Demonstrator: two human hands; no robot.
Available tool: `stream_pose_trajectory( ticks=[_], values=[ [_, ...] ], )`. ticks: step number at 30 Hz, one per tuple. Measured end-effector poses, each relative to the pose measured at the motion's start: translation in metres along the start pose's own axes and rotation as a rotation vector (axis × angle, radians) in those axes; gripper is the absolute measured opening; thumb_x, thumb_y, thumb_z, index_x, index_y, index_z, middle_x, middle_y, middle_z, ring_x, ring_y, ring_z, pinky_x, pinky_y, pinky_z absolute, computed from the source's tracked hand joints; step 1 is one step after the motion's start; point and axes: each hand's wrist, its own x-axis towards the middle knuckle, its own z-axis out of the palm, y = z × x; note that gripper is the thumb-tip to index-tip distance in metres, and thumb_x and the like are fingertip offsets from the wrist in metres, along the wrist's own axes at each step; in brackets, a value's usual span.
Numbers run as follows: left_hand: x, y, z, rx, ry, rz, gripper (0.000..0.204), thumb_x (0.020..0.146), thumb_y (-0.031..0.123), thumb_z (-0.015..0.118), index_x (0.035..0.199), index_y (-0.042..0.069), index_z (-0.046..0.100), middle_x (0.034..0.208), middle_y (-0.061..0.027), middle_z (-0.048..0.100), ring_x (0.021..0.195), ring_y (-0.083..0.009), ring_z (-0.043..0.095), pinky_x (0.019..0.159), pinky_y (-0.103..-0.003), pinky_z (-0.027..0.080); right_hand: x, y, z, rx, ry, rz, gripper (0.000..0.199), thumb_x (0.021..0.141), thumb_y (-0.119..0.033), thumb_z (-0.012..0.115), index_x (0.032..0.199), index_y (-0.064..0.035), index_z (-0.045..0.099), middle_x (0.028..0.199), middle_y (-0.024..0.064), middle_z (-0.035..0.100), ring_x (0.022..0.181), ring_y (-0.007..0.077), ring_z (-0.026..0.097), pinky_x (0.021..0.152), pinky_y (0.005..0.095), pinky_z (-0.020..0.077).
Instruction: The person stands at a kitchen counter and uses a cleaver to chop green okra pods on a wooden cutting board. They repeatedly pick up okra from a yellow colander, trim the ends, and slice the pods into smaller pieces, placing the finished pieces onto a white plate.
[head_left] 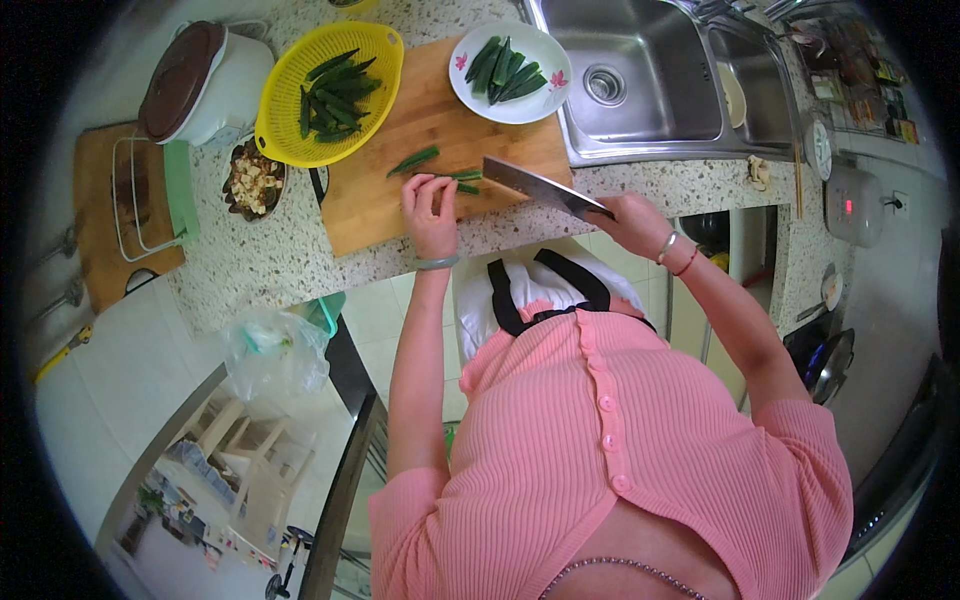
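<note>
My left hand [430, 210] presses down on a green okra pod [463, 180] lying on the wooden cutting board [400, 205]. My right hand [632, 222] grips the handle of a broad cleaver [535, 186], whose blade rests over the okra just right of my left fingers. Another okra pod [414, 159] lies loose on the board a little farther back. A yellow colander [285, 95] holding several whole okra stands at the board's back left corner. A white plate [545, 95] with cut okra pieces sits at the back right of the board.
A steel double sink [650, 75] lies right of the board. A white pot with a brown lid [195, 80] and a dark bowl of cubed food [253, 182] stand to the left on the speckled counter [270, 260]. A plastic bag [275, 350] hangs below the counter edge.
</note>
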Motion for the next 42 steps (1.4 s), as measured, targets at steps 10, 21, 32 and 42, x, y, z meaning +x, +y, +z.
stream_pose_trajectory(
  ticks=[10,21,32,42],
  values=[
    [0.067,-0.01,-0.043,0.513,-0.317,0.135,0.027,0.082,0.004,0.062,0.108,0.011,0.063,0.107,-0.011,0.059,0.1,-0.0304,0.058,0.084,-0.04,0.048,0.013,-0.033,0.017,-0.059,-0.015,-0.113,0.027,0.089,-0.031,0.062,0.088,-0.005,0.068,0.069,0.0209,0.062,0.065,0.0395,0.061,0.063,0.0463,0.0497],
    [0.017,-0.009,-0.06,0.317,-0.278,0.144,0.023,0.084,0.001,0.06,0.106,0.007,0.064,0.108,-0.0105,0.057,0.097,-0.0299,0.059,0.083,-0.037,0.049,0.025,-0.029,0.019,0.014,0.016,-0.021,0.028,0.09,-0.033,0.058,0.093,-0.0073,0.069,0.074,0.0204,0.064,0.072,0.0385,0.063,0.065,0.0479,0.0498],
    [0.001,-0.009,-0.033,0.079,-0.012,-0.076,0.012,0.078,0.006,0.074,0.087,0.002,0.066,0.101,-0.0089,0.056,0.088,-0.0213,0.057,0.074,-0.029,0.048,0.032,-0.06,0.025,-0.086,0.032,-0.106,0.024,0.09,-0.029,0.057,0.1,-0.0093,0.067,0.083,0.0197,0.066,0.077,0.0381,0.064,0.068,0.0483,0.0524],
    [-0.002,-0.011,-0.035,0.023,0.003,-0.071,0.012,0.076,0.007,0.075,0.081,0.003,0.066,0.098,-0.0094,0.056,0.089,-0.0231,0.058,0.075,-0.031,0.048,0.041,-0.065,0.023,-0.059,-0.038,-0.107,0.027,0.091,-0.031,0.057,0.088,-0.0057,0.067,0.079,0.0208,0.065,0.076,0.0396,0.063,0.068,0.0493,0.0507]
  ],
)
